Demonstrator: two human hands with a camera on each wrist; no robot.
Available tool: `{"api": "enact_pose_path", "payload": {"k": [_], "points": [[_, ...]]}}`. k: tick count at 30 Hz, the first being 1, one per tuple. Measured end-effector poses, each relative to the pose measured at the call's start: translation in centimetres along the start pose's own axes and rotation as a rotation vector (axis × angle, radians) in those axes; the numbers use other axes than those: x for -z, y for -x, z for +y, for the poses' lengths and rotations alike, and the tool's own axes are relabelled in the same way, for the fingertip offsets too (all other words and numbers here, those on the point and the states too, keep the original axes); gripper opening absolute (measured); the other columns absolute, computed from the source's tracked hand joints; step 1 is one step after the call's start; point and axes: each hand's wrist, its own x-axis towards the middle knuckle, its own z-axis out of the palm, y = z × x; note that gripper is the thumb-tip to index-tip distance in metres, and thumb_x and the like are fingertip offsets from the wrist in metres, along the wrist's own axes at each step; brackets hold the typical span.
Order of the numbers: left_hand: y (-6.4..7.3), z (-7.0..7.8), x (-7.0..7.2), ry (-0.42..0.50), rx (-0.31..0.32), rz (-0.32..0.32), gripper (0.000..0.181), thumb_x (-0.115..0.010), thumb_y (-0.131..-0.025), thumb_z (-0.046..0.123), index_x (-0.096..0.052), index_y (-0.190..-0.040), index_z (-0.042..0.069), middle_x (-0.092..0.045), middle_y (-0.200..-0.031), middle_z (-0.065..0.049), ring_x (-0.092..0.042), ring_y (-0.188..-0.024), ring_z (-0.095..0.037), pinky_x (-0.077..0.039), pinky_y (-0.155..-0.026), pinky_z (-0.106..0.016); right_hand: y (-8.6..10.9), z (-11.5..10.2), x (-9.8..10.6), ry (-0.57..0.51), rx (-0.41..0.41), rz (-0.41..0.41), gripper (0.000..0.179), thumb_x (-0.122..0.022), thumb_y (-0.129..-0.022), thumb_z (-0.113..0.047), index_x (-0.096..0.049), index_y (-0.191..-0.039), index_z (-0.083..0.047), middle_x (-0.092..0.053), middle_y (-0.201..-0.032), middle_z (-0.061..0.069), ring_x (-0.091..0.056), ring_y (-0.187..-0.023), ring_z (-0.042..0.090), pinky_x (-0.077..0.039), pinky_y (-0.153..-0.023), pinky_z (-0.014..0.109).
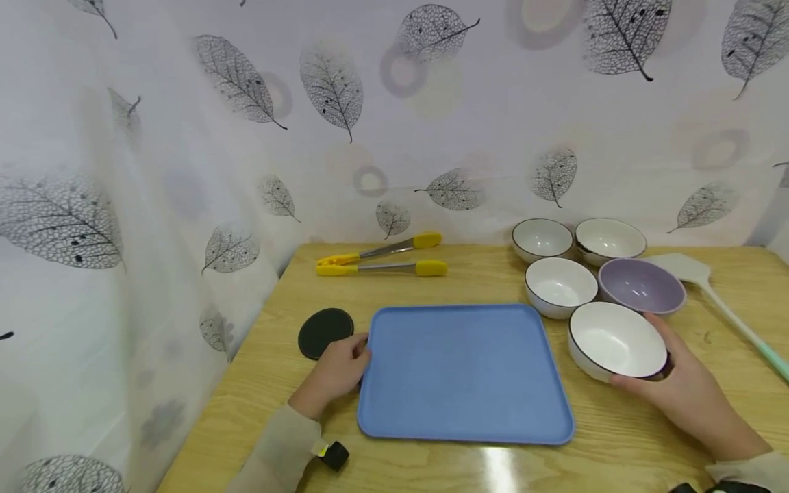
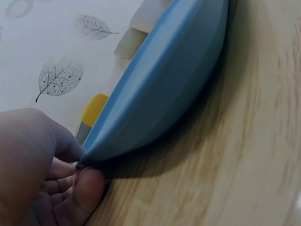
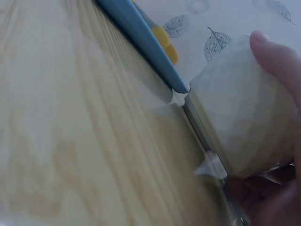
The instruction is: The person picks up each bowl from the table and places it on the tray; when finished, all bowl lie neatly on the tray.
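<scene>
My left hand (image 1: 335,371) pinches the left edge of a blue rectangular tray (image 1: 459,376) between thumb and fingers. In the left wrist view the thumb (image 2: 70,148) lies over the tray's rim, with a fingertip curled beneath. Right of the tray, my right hand (image 1: 693,394) grips a white bowl with a dark rim (image 1: 619,339), thumb at the near side and fingers round the far right side. The bowl's faceted outer wall (image 3: 249,108) shows in the right wrist view, with some fingers partly hidden behind it.
Behind the held bowl stand a purple bowl (image 1: 642,284) and several white bowls, one (image 1: 561,284) close to the tray's corner. A spatula with a pale green handle (image 1: 770,356) lies far right. Yellow-tipped tongs (image 1: 431,268) lie behind the tray, and a black round coaster (image 1: 325,332) lies left.
</scene>
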Motion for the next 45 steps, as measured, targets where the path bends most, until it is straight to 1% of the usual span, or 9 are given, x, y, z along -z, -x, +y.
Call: {"api": "enact_pose_path", "payload": {"k": [6,12,15,17,24,27,33,36,45], "points": [[0.1,-0.1,0.0,0.033,0.009,-0.014,0.041,-0.052,-0.103,0.016,-0.054,-0.14,-0.002,-0.058,-0.081,-0.002,-0.059,-0.053,-0.015,-0.05,-0.052,-0.03,-0.2,-1.4,-0.2,-0.03,0.02,-0.014,0.117,-0.089,-0.075,-0.008,-0.014,-0.163,-0.023,-0.033,-0.151,0.033,-0.026,-0.128,-0.012,-0.011,-0.103,0.006],[0.1,0.0,0.2,0.039,0.022,-0.016,0.043,-0.051,-0.103,0.016,-0.054,-0.141,-0.001,-0.057,-0.079,-0.002,-0.058,-0.05,-0.016,-0.05,-0.049,-0.032,-0.7,-3.2,-1.2,-0.132,0.102,-0.035,0.115,-0.087,-0.071,0.006,-0.019,-0.162,-0.012,-0.039,-0.141,-0.014,-0.04,-0.116,-0.013,-0.031,-0.089,0.001],[0.1,0.1,0.2,0.036,0.022,-0.019,0.042,-0.051,-0.102,0.016,-0.054,-0.141,-0.001,-0.056,-0.078,-0.002,-0.058,-0.049,-0.016,-0.05,-0.049,-0.032,-1.1,-4.1,-1.8,-0.159,0.138,-0.065,0.114,-0.086,-0.069,0.009,-0.019,-0.16,-0.006,-0.036,-0.139,-0.025,-0.042,-0.115,-0.013,-0.035,-0.088,0.001],[0.1,0.0,0.3,0.037,0.018,-0.024,0.041,-0.051,-0.103,0.016,-0.055,-0.14,-0.001,-0.056,-0.078,-0.002,-0.058,-0.05,-0.016,-0.051,-0.049,-0.032,-1.4,-4.8,-2.4,-0.154,0.155,-0.087,0.113,-0.088,-0.069,0.007,-0.021,-0.16,-0.005,-0.037,-0.141,-0.023,-0.042,-0.114,-0.014,-0.035,-0.088,0.002],[-0.1,-0.3,0.2,0.045,-0.004,-0.035,0.041,-0.051,-0.103,0.016,-0.054,-0.141,0.0,-0.058,-0.077,-0.002,-0.06,-0.049,-0.016,-0.051,-0.049,-0.032,-3.0,-7.8,-4.5,-0.178,0.156,-0.19,0.114,-0.089,-0.072,-0.002,-0.017,-0.16,-0.003,-0.032,-0.151,0.028,-0.043,-0.112,-0.013,-0.038,-0.086,0.003],[-0.1,-0.3,0.2,0.063,-0.002,-0.031,0.042,-0.051,-0.104,0.016,-0.054,-0.142,-0.001,-0.058,-0.078,-0.002,-0.06,-0.049,-0.016,-0.051,-0.048,-0.032,-4.1,-9.1,-5.5,-0.191,0.175,-0.213,0.114,-0.09,-0.072,-0.005,-0.017,-0.159,-0.001,-0.037,-0.146,0.028,-0.049,-0.111,-0.006,-0.041,-0.085,0.005],[-0.1,-0.4,0.1,0.087,-0.004,-0.028,0.042,-0.052,-0.104,0.016,-0.053,-0.142,-0.002,-0.059,-0.08,-0.002,-0.06,-0.049,-0.016,-0.052,-0.048,-0.032,-6.3,-11.3,-7.2,-0.146,0.157,-0.276,0.117,-0.092,-0.073,-0.018,-0.015,-0.16,-0.004,-0.036,-0.15,0.028,-0.052,-0.123,0.034,-0.039,-0.086,0.005],[-0.2,-0.4,0.2,0.079,0.002,-0.031,0.043,-0.052,-0.104,0.018,-0.053,-0.143,-0.001,-0.059,-0.08,-0.001,-0.061,-0.049,-0.016,-0.052,-0.048,-0.032,-7.0,-12.0,-8.3,-0.15,0.161,-0.301,0.117,-0.093,-0.073,-0.022,-0.016,-0.16,-0.003,-0.036,-0.151,0.027,-0.051,-0.126,0.039,-0.04,-0.087,0.007],[-0.2,-0.3,0.3,0.051,-0.001,-0.021,0.044,-0.053,-0.105,0.02,-0.052,-0.143,-0.001,-0.059,-0.075,-0.001,-0.06,-0.048,-0.015,-0.051,-0.048,-0.031,-9.2,-13.6,-12.0,-0.103,0.137,-0.392,0.119,-0.091,-0.073,-0.041,-0.017,-0.16,-0.005,-0.038,-0.153,0.023,-0.045,-0.134,0.039,-0.041,-0.104,0.055]]}}
